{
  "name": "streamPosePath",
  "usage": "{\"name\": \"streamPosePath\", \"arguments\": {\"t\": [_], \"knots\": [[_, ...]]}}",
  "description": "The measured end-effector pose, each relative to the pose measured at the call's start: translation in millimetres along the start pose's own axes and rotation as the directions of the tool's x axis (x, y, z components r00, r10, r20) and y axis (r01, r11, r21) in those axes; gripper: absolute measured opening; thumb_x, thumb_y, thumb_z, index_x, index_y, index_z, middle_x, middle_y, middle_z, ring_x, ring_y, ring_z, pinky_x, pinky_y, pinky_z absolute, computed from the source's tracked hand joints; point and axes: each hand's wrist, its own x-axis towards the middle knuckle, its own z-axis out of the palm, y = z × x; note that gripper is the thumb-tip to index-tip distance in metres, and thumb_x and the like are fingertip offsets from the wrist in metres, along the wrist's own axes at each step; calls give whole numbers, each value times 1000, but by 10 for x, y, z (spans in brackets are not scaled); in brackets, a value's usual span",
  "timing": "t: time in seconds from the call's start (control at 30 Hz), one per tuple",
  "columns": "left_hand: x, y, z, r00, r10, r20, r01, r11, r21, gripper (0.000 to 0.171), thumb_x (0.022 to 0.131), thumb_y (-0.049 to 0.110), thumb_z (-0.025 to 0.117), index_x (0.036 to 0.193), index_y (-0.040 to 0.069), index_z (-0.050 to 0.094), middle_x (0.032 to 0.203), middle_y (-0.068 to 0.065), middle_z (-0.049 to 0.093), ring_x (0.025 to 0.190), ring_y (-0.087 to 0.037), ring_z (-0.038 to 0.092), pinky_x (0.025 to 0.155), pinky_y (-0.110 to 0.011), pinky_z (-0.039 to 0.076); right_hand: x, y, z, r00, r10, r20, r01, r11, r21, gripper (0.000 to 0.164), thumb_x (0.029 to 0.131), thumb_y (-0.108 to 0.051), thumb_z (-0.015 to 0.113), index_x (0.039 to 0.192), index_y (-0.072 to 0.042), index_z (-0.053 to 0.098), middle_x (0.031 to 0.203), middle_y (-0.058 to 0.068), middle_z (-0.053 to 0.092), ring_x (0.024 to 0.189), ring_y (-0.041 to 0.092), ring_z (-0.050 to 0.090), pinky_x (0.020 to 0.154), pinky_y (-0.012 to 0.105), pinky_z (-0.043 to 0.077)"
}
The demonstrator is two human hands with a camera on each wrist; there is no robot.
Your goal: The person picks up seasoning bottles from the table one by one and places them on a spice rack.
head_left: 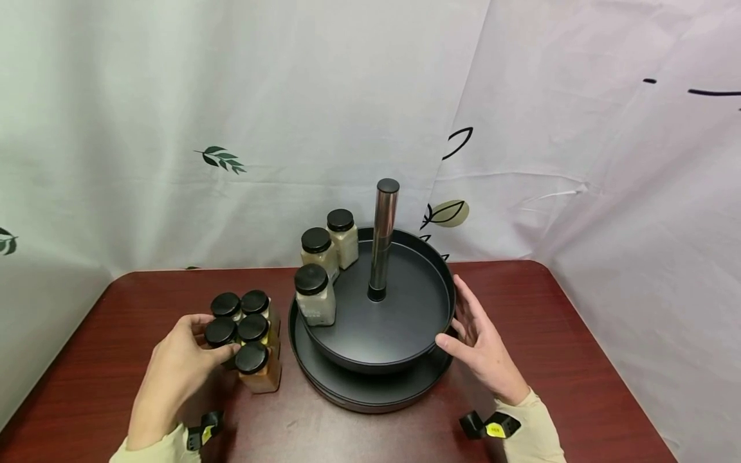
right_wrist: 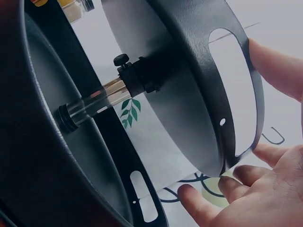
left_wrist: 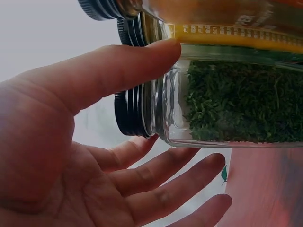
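Note:
My left hand (head_left: 179, 360) reaches round a square glass spice jar (left_wrist: 227, 104) of green dried herbs with a black lid. In the left wrist view the thumb lies along one side and the index finger meets the other; the remaining fingers are loosely extended. Several more black-lidded spice jars (head_left: 260, 373) stand close against it, one orange-brown, one yellow. With its thumb and fingertips, my right hand (head_left: 480, 347) touches the outer wall of a black round upper tray (head_left: 405, 334), beside an oval cutout. Three spice jars (head_left: 317, 302) of pale contents stand along that tray's left side.
Below the upper tray sits a wider black lower tray (head_left: 370, 392), standing on the red-brown table (head_left: 312, 437). A metallic post (head_left: 384, 238) with a black cap rises from the middle. A white leaf-patterned cloth (head_left: 289, 96) hangs behind the table and along its sides.

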Motion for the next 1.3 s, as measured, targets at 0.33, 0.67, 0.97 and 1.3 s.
{"name": "streamPosePath", "arguments": {"t": [0.33,0.67,0.97,1.3], "knots": [[21,-32,5,1000,15,18,-15,1000,26,76,82,35,81,132,-11,47,120,-32,62,102,-44,62,81,-54,49,-12,18,48,999,37,-29,-37,999,4,101,87,10,69,162,-23,10,169,3,5,154,24,8,112,21,34],[26,-25,-14,999,1,40,-4,997,72,72,82,32,78,133,-10,50,122,-30,62,104,-44,61,81,-54,49,-25,31,69,993,103,-55,-104,994,-22,110,85,4,75,162,-31,4,168,-7,-1,155,18,0,111,14,29],[15,-9,-6,999,20,41,-24,994,111,75,78,31,81,133,-10,49,119,-31,63,106,-50,60,83,-58,49,-14,52,80,996,68,-50,-70,996,-46,110,83,4,75,162,-29,6,169,-3,4,154,20,8,111,15,30],[3,26,-21,1000,-20,-20,23,990,136,73,75,30,83,130,-10,56,112,-30,66,97,-50,63,77,-56,51,-16,36,70,998,48,-46,-53,992,-116,110,82,4,77,162,-29,10,168,-2,9,153,20,13,111,14,29]]}}
